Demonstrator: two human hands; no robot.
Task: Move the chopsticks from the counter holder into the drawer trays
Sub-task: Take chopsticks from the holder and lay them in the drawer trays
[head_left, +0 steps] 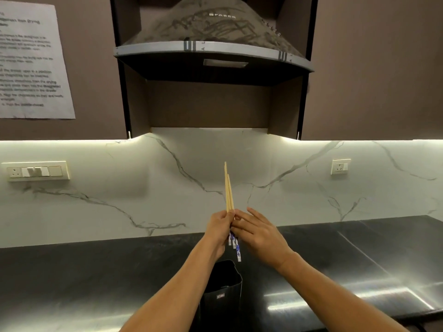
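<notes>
A small bundle of wooden chopsticks (229, 190) with blue-and-white patterned ends stands nearly upright above the counter, plain tips up. My left hand (219, 227) grips the bundle around its middle. My right hand (259, 230) touches the same bundle from the right, its fingers laid against the sticks. Directly below the hands a black holder (224, 291) stands on the dark counter (96, 271); its open top shows nothing inside. The drawer and its trays are out of view.
A white marble backsplash (167, 183) rises behind the counter, with a switch panel (36, 170) at left and a socket (340, 166) at right. A chimney hood (211, 44) hangs overhead. A printed sheet (31, 61) is stuck on the upper-left cabinet.
</notes>
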